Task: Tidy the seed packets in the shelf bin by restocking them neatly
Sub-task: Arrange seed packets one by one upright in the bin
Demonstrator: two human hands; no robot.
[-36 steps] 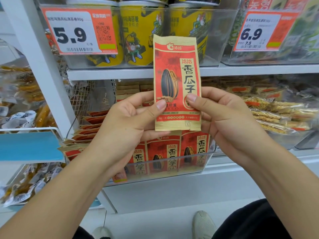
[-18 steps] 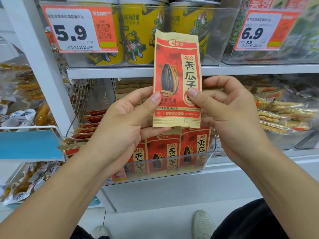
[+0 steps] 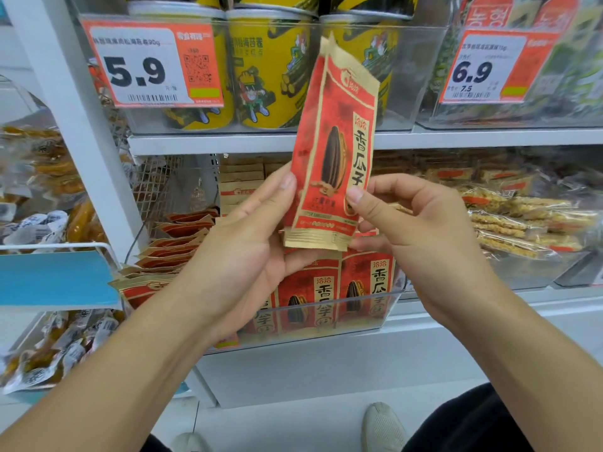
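A red and tan sunflower seed packet [image 3: 332, 148] stands upright in front of the shelf, turned so its face angles to the right. My left hand [image 3: 241, 252] holds its lower left edge, thumb on the front. My right hand [image 3: 414, 223] pinches its lower right corner with the thumb on the front. Below them sits a clear plastic shelf bin [image 3: 326, 324] with more of the same seed packets [image 3: 368, 285] standing upright at its front. A fanned row of packets [image 3: 169, 252] leans at the bin's left side.
Yellow snack cans [image 3: 264, 73] stand in a clear bin on the shelf above, with price tags 5.9 [image 3: 146, 66] and 6.9 [image 3: 489, 66]. Wrapped snack bars [image 3: 522, 223] fill the bin to the right. A white shelf upright [image 3: 75, 125] and bagged snacks [image 3: 49, 347] lie left.
The held packet has risen and twisted, its face now angled to the right with the top tilted. Both hands keep their hold on its lower part.
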